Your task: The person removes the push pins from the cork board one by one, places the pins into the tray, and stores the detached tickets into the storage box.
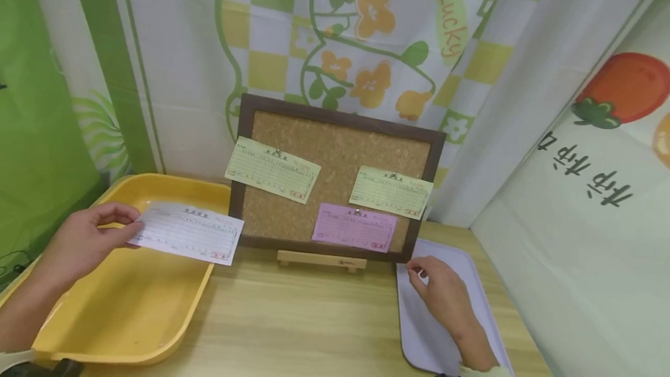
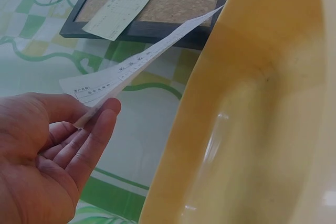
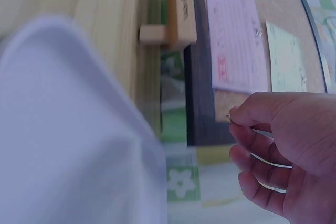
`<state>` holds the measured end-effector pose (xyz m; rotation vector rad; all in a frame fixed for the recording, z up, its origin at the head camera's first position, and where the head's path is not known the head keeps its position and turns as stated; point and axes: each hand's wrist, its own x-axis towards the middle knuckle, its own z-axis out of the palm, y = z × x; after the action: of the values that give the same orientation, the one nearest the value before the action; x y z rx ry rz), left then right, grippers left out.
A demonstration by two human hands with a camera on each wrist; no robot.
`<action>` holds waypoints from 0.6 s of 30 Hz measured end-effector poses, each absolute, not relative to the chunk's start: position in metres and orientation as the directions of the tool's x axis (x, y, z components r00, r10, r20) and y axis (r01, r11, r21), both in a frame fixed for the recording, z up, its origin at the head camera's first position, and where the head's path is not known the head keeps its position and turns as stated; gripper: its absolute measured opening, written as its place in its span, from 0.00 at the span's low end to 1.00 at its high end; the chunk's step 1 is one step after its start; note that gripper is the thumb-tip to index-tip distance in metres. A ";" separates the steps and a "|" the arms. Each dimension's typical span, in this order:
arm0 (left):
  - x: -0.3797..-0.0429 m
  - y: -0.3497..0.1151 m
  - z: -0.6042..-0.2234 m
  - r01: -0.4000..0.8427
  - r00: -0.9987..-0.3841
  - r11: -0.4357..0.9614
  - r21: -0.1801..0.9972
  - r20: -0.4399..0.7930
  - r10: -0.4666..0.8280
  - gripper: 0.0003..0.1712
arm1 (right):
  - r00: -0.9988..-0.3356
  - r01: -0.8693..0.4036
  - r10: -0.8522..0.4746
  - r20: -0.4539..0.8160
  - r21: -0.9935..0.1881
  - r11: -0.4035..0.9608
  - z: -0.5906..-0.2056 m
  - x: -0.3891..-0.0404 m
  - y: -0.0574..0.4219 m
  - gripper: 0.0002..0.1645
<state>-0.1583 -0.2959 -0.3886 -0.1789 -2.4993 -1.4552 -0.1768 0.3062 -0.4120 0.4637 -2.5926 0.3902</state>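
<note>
My left hand (image 1: pixel 86 243) pinches a white printed form slip (image 1: pixel 185 231) by its left end, thumb on top, over the yellow tub. In the left wrist view the slip (image 2: pixel 142 59) bends slightly. My right hand (image 1: pixel 442 292) is above the lilac tray, near the lower right corner of a framed cork board (image 1: pixel 335 156). Between its thumb and index finger is a small shiny push pin (image 3: pixel 228 117). Pinned to the board are a green slip (image 1: pixel 272 170) at left, another green slip (image 1: pixel 392 192) at right and a pink slip (image 1: pixel 355 227) below.
The yellow tub (image 1: pixel 196 301) stands on the left of the wooden table (image 1: pixel 293 319). A lilac tray (image 1: pixel 424 330) lies on the right. The board leans on a small wooden stand (image 1: pixel 321 261) before a patterned curtain (image 1: pixel 178 63). A white printed wall covering (image 1: pixel 576 249) borders the right side.
</note>
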 end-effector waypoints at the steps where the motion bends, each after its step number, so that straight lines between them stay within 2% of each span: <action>1: -0.158 -0.298 -0.389 0.215 -0.965 0.500 0.839 0.261 -0.024 0.13 | -0.839 -0.378 -0.246 0.486 -0.194 0.905 -0.412 -0.176 0.310 0.10; 6: -0.157 -0.306 -0.389 0.167 -0.972 0.553 0.816 0.231 -0.048 0.14 | -0.891 -0.324 -0.220 0.397 -0.217 0.921 -0.418 -0.173 0.323 0.08; 11: -0.159 -0.304 -0.393 0.176 -0.965 0.641 0.747 0.261 -0.040 0.11 | -0.933 -0.249 -0.174 0.314 -0.216 0.944 -0.424 -0.169 0.332 0.07; 18: -0.162 -0.305 -0.401 0.180 -0.957 0.703 0.688 0.289 -0.037 0.08 | -0.948 -0.221 -0.169 0.270 -0.177 0.959 -0.431 -0.167 0.341 0.06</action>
<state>-0.1616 -0.3052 -0.4007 -0.1129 -2.6314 -1.1068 -0.1674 0.3415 -0.4315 0.2886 -2.8567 0.2992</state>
